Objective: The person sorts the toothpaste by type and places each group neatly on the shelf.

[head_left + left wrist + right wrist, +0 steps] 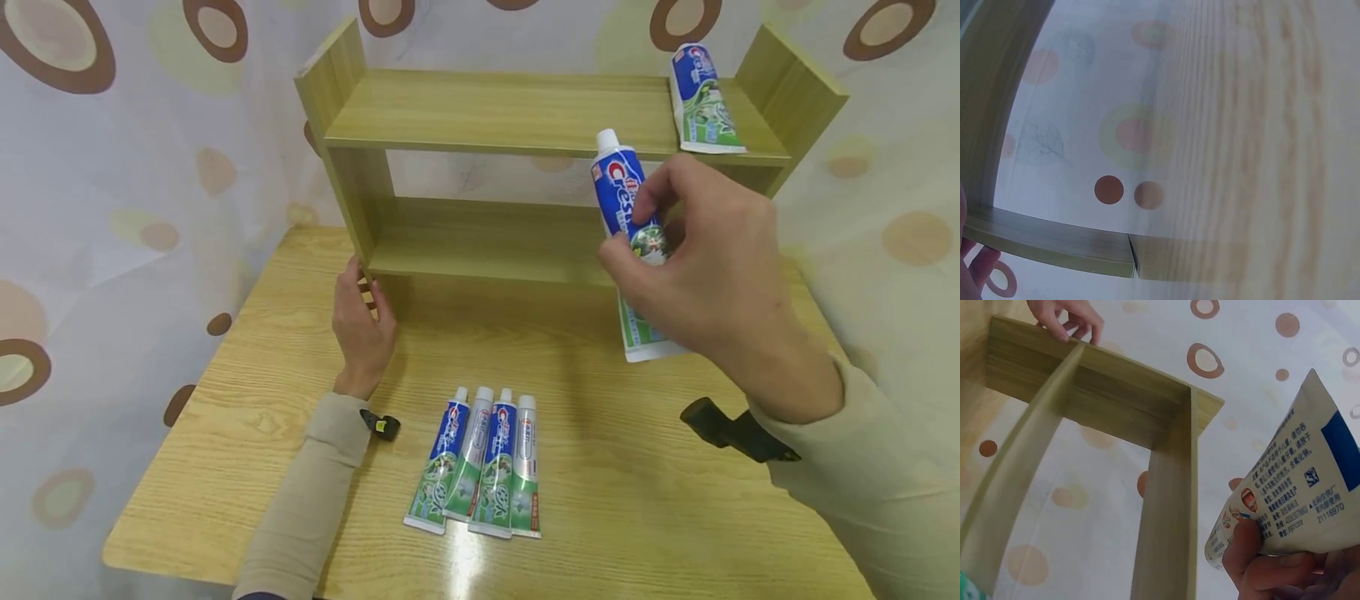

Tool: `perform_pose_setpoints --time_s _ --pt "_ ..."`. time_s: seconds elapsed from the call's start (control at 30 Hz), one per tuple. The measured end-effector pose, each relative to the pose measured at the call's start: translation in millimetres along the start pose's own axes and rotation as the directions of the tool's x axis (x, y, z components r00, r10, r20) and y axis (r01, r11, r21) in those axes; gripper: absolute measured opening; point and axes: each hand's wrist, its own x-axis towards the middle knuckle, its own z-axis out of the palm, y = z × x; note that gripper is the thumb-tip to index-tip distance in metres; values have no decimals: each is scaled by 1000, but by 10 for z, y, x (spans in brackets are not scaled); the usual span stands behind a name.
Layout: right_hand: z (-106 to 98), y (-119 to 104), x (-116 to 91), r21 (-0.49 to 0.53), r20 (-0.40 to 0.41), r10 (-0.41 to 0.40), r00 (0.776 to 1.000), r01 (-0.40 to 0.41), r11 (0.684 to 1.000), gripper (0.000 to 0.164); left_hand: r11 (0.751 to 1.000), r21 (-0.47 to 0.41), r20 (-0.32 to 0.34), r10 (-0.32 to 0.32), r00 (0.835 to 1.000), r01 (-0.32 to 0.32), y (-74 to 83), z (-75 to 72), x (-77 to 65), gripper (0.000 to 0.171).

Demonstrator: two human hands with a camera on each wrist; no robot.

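My right hand (712, 250) pinches a blue, white and green Crest toothpaste tube (617, 187) by its sides, cap up, in front of the shelf's right half. The tube's printed white back (1291, 481) faces the right wrist camera. My left hand (363, 325) holds the lower left corner of the wooden shelf (480, 112), fingers round the side panel's edge. Another Crest tube (705, 100) lies on the upper board at the right end, cap toward the back. On the table, two Crest tubes (495, 467) and two silver-green tubes (527, 467) lie side by side, caps away from me.
The two-tier shelf stands at the back of the wooden table (225, 425), with raised side panels (795, 92) at both ends. Behind it hangs a patterned curtain (150, 167). A black strap (738, 429) shows at my right wrist.
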Motion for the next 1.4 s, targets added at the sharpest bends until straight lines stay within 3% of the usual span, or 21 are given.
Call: perform_pose_setpoints --time_s 0.23,0.57,1.03,1.4 --pt "-105 34 194 -22 2 33 999 -33 999 24 1000 3 -1 6 1000 -6 -1 1 14 41" --pt "-49 29 367 -36 22 65 998 -64 997 27 1000 -6 -7 1 1000 -1 -4 -4 0 37" --pt "-120 52 677 -97 49 95 994 -90 991 35 1000 -5 5 -9 1000 9 -2 2 3 38" --pt "-127 64 906 -106 118 229 966 -217 970 35 1000 15 7 -5 1000 5 -17 10 -6 40"
